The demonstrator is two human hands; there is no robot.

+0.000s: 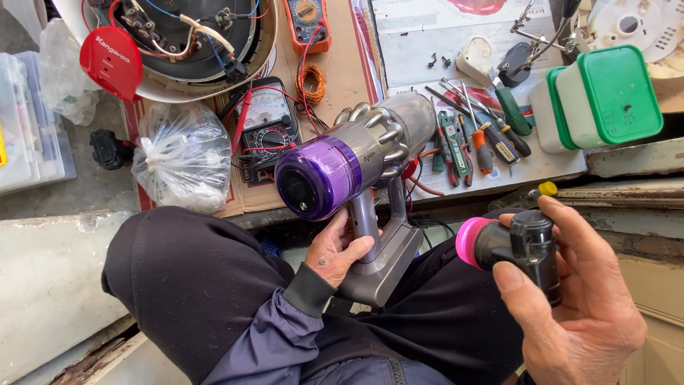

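Observation:
My left hand grips the grey handle of a cordless vacuum body, which has a purple rear cap and a clear bin, and holds it over my lap. My right hand holds a black attachment piece with a pink end, to the right of the vacuum and apart from it.
The workbench ahead carries screwdrivers and pliers, two multimeters, a coil of orange wire, a knotted clear plastic bag, an opened round appliance and green-lidded white boxes.

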